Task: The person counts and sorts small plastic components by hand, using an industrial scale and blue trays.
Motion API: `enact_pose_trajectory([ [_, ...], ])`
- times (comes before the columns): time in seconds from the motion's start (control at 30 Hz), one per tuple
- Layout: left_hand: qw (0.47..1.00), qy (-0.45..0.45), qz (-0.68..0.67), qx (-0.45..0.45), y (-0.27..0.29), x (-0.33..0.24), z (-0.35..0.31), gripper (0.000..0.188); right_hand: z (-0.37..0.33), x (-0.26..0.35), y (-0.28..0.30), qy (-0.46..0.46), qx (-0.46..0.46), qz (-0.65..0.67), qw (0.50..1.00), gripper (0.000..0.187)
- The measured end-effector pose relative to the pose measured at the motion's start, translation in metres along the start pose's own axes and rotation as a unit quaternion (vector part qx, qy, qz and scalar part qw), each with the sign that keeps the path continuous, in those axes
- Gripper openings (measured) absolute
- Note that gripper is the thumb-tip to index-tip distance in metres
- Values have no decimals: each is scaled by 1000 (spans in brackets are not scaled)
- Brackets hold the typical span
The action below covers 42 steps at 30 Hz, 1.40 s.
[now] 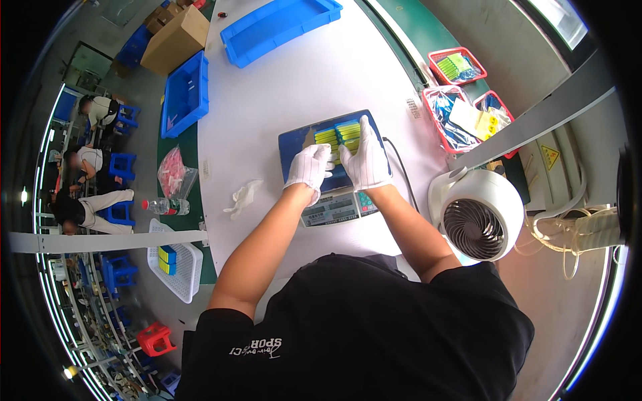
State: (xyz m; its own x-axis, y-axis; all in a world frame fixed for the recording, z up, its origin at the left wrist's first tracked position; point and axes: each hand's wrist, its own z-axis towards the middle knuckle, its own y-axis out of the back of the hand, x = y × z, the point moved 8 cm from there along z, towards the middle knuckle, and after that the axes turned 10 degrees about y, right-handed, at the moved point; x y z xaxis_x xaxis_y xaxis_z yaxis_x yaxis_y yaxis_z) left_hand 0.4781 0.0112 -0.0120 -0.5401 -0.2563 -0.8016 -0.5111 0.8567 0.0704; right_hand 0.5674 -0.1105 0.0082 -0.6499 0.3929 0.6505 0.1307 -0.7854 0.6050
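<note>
A digital weighing scale (330, 210) with a blue tray-like platform (292, 142) stands on the white table in front of me. On the platform lie two side-by-side stacks of yellow-green sticks with blue ends (326, 138). My left hand (310, 168), in a white striped glove, curls its fingers at the near left side of the stacks. Along their right side is my right hand (366, 160), gloved the same way, its long fingers reaching up the edge. The stacks sit between both hands, and the fingers partly hide them.
Blue bins (281, 30) stand at the far side and left edge. Red baskets (457, 63) with bagged parts line the right. A white fan (476, 215) is near my right elbow. A spare glove (244, 198), a bottle (165, 206) and a white basket (175, 260) lie left. People sit farther left.
</note>
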Motion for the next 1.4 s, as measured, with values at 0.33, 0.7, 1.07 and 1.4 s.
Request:
enact_pose_trajectory([
  [0.33, 994, 9, -100, -33, 14, 12, 44, 24, -8, 19, 12, 86, 6, 29, 996, 86],
  [0.7, 982, -47, 20, -180, 51, 32, 68, 27, -17, -22, -4, 19, 35, 24, 999, 70],
  [1.07, 968, -5, 180, -177, 7, 25, 41, 58, -21, -21, -8, 26, 40, 59, 997, 69],
  [1.4, 985, -30, 26, -167, 41, 48, 36, 63, -23, -17, 8, 45, 8, 32, 998, 68],
])
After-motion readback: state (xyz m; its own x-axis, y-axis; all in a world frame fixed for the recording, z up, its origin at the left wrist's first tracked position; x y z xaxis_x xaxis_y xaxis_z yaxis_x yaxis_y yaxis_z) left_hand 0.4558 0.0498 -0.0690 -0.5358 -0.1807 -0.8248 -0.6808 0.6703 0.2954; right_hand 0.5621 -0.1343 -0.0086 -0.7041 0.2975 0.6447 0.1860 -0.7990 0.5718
